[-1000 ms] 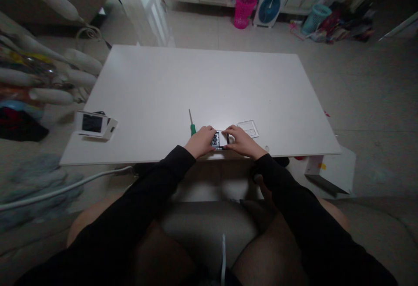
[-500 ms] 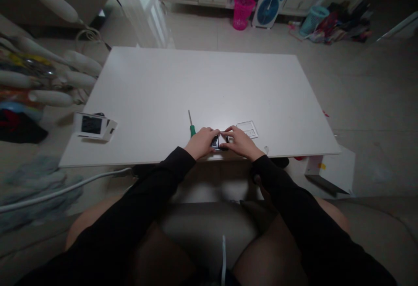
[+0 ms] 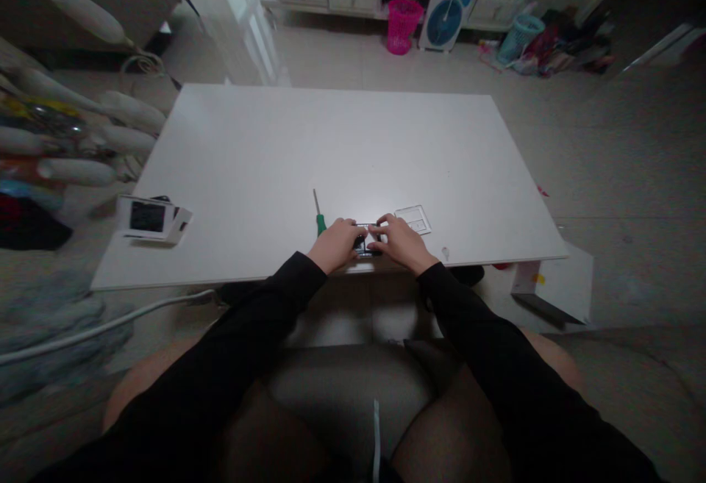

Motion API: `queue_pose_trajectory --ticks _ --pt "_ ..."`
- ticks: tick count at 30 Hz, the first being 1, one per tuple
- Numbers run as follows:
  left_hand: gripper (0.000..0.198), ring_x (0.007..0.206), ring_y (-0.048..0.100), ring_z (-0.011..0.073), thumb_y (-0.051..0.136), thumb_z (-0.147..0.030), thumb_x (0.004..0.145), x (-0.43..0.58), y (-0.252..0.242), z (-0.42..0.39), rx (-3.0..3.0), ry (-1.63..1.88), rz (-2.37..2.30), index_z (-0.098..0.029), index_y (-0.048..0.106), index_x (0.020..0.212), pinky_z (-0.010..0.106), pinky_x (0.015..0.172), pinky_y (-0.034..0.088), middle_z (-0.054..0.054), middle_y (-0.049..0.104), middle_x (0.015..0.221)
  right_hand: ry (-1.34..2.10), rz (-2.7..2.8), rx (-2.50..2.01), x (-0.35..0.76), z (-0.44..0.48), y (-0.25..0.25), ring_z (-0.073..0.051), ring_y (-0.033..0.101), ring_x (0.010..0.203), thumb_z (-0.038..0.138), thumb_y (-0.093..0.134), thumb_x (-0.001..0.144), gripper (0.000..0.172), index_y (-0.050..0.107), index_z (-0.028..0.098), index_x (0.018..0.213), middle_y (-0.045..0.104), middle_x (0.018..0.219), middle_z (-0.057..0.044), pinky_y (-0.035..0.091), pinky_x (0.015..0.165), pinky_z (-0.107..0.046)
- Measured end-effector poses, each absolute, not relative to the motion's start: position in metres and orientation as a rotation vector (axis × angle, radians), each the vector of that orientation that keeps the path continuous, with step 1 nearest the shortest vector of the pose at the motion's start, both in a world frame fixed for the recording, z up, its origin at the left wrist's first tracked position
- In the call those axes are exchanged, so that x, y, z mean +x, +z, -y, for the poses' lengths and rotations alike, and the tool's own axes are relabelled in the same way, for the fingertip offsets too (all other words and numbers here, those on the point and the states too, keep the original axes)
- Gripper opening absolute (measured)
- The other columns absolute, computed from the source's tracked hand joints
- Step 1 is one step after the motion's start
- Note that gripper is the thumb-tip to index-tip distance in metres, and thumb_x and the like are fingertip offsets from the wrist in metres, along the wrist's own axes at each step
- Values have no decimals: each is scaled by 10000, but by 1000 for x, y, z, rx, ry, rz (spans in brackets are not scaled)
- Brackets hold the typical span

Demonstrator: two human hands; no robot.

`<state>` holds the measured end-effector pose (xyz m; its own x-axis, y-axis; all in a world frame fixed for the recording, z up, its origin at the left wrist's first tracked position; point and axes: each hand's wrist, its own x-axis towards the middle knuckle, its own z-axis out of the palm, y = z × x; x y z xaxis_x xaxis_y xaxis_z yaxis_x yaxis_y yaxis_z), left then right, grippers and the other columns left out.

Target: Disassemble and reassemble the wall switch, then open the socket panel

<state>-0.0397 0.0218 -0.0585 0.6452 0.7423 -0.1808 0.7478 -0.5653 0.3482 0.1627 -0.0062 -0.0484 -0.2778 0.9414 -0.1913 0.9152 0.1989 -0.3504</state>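
A small square black-and-white panel [image 3: 361, 251] lies at the near edge of the white table, partly covered by my fingers. My left hand [image 3: 337, 242] grips its left side, thumb and fingers curled around it. On the opposite side, my right hand [image 3: 402, 240] presses its fingers onto the white part of the panel. A screwdriver [image 3: 321, 223] with a green handle lies just left of my left hand, its tip pointing away from me. Beyond my right hand rests a thin white rectangular frame [image 3: 413, 218].
The white table [image 3: 331, 145] spans the view. A white box with a dark square window [image 3: 148, 216] sits at its left end. A small clear item [image 3: 446, 253] lies near the front edge. On the floor stand a pink basket [image 3: 402, 27] and a blue-and-white fan [image 3: 444, 18].
The view has shifted slightly. My right fingers have moved a little on the panel, and more of its black far edge shows between my hands. Both hands stay on it.
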Motion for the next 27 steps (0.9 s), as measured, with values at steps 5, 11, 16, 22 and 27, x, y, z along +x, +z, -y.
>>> queue_pose_trajectory --ticks 5,11,16,22,27 --pt "512 1198 630 339 901 -259 774 -39 -56 -22 2459 -33 -1188 -232 737 1259 438 1017 534 143 689 1249 584 2411 -1921 159 8 -42 -332 601 1224 446 744 946 352 755 313 1272 637 1394 -98 570 916 -439" --pt "496 1274 614 364 884 -277 794 -42 -58 -23 2523 -108 -1166 -233 743 1267 453 1063 516 180 659 1365 552 2445 -1951 154 10 -39 -312 612 1201 477 733 946 372 733 344 1294 652 1387 -73 558 871 -376" --pt "509 1263 622 360 873 -235 789 -43 -61 -23 2556 -118 -1152 -224 732 1278 457 1037 537 177 662 1351 544 2422 -1982 152 10 -41 -313 623 1207 498 734 940 403 719 354 1316 651 1389 -84 552 831 -350" --pt "466 1233 650 347 865 -210 780 -44 -58 -22 2513 -46 -1148 -235 715 1221 468 1011 543 151 691 1307 606 2363 -1933 154 10 -45 -294 660 1161 460 779 913 346 749 325 1231 685 1292 -86 542 834 -342" --pt "608 1168 670 318 849 -184 792 -44 -52 -18 2434 3 -1203 -207 551 1321 410 933 548 123 724 1233 645 2318 -1919 155 12 -44 -265 693 1096 408 816 888 555 650 334 1413 691 1257 -80 537 833 -326"
